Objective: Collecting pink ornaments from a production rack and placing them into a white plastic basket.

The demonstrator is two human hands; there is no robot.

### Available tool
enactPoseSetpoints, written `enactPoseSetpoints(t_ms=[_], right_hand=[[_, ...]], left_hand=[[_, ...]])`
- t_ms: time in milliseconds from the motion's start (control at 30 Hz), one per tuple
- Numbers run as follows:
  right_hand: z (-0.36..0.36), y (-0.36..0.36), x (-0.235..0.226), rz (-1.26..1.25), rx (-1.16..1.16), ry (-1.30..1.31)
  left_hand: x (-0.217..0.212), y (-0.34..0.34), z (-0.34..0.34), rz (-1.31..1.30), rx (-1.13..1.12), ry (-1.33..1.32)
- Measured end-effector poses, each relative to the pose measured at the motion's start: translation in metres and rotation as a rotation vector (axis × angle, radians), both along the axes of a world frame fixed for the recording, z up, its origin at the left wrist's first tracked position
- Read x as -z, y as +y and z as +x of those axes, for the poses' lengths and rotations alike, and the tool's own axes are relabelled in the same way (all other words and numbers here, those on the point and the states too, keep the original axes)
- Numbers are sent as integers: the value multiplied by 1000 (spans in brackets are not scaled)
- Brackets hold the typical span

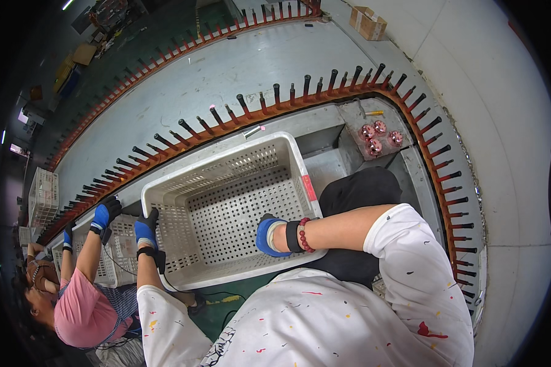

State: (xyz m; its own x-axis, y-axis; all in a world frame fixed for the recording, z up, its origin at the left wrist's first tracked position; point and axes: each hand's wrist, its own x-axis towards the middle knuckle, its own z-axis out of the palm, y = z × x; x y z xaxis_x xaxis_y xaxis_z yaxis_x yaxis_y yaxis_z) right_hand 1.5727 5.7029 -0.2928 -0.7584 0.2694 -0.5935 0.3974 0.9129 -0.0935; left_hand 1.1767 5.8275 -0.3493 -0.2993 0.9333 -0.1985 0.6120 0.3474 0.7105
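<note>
A large off-white plastic crate (217, 160) with perforated walls and floor sits tilted in front of me. No items show inside it. My left hand (146, 230), in a blue glove with dark fingers, is closed on the crate's left rim. My right hand (270, 237), in the same kind of glove, reaches over the right side into the crate near its front wall. Its fingers are mostly hidden beneath the hand, so their grip cannot be made out. Several shiny pink balls (374, 147) rest on a grey ledge beyond the crate's right end.
A curved orange-brown conveyor track (263, 114) with upright black-tipped pins runs behind the crate and bends around to the right. A co-worker in a pink top (82, 309) works at my left beside another crate (126, 248). A cardboard box (368, 23) stands far right.
</note>
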Motion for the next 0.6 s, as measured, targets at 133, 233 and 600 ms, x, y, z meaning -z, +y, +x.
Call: enactPoseSetpoints(t_ms=[133,233,600], right_hand=[[-2,-1,1,10,-2,11],[-3,-3,-3,26,8,24],[-2,-3,14,-44,74,30]], left_hand=[[-8,-6,8,30,8,-58],[-8,-7,4,-1,7,-55],[-7,-3,8,7,-8,-69]])
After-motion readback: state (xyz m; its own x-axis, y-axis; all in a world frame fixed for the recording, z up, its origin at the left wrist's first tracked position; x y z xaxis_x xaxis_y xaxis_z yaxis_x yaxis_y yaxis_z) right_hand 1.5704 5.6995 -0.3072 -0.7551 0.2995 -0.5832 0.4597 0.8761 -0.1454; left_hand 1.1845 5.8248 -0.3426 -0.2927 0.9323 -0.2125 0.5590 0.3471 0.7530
